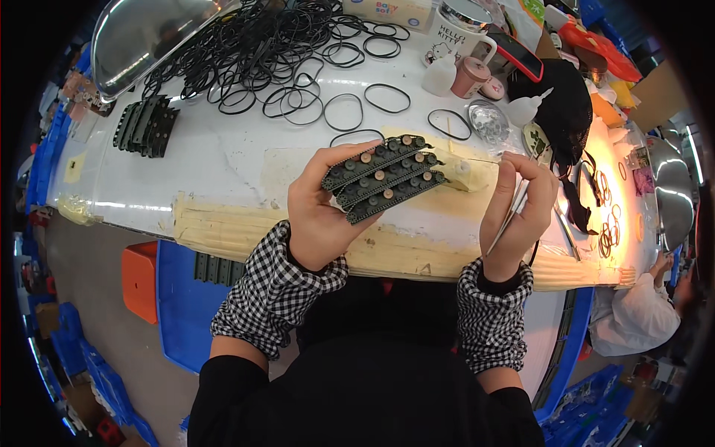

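Observation:
My left hand (319, 205) is closed around a stack of several dark green toy tank wheel strips (383, 177), tilted up to the right above the table's front edge. Round wheels line each strip, mostly green, a few tan. My right hand (523, 201) is closed, with silver tweezers (512, 214) lying along its palm and fingers. From its pinched thumb and forefinger a thin, light sliver points left toward the strips; it is too fine to name. A gap separates the right fingertips from the strips.
A heap of black rubber loops (268, 45) covers the far table, beside a metal lamp shade (149, 45). More strips (145, 127) stand at left. A mug (450, 37), white squeeze bottle (527, 108) and phone (515, 52) crowd the far right. Blue bins (179, 313) stand below.

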`<state>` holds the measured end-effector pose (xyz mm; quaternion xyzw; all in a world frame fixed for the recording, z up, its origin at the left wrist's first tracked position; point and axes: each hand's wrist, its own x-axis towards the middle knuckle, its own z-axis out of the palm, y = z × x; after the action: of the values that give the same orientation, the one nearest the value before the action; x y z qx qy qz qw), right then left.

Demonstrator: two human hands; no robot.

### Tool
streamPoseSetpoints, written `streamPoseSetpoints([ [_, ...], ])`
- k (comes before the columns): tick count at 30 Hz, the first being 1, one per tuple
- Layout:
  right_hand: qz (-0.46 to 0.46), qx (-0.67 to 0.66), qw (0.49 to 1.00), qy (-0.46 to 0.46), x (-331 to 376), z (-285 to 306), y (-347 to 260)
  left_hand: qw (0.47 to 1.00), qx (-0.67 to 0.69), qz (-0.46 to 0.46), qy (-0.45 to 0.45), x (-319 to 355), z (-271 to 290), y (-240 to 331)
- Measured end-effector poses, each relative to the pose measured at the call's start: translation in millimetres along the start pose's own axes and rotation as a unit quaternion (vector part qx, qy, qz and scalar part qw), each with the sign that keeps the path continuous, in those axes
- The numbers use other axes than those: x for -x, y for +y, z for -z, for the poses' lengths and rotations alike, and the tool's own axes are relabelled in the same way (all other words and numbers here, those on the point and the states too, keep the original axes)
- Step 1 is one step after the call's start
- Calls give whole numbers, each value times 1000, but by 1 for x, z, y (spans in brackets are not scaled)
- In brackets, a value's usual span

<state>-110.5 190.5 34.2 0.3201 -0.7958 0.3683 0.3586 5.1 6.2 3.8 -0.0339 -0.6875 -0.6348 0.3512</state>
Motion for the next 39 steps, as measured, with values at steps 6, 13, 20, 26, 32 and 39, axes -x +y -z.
streamPoseSetpoints([
  [6, 20, 55, 996, -67, 5, -2, 6, 1000, 10, 10, -3, 0, 0, -1],
  [13, -57, -237, 968, -58, 6, 12, -40, 1000, 10, 24, -2, 0, -1, 1],
  [20, -57, -346, 931, -100, 12, -16, -56, 1000, -4, 15, -4, 0, 0, -1],
  [26, -60, -340, 933, -100, 14, -15, -54, 1000, 9, 27, -3, 0, -1, -2],
  [32, -51, -339, 935, -95, 17, -18, -54, 999, 13, 31, -3, 1, 0, -2],
  [39, -135, -284, 949, 1, 9, -2, -33, 1000, 5, 17, -5, 0, -1, -1],
])
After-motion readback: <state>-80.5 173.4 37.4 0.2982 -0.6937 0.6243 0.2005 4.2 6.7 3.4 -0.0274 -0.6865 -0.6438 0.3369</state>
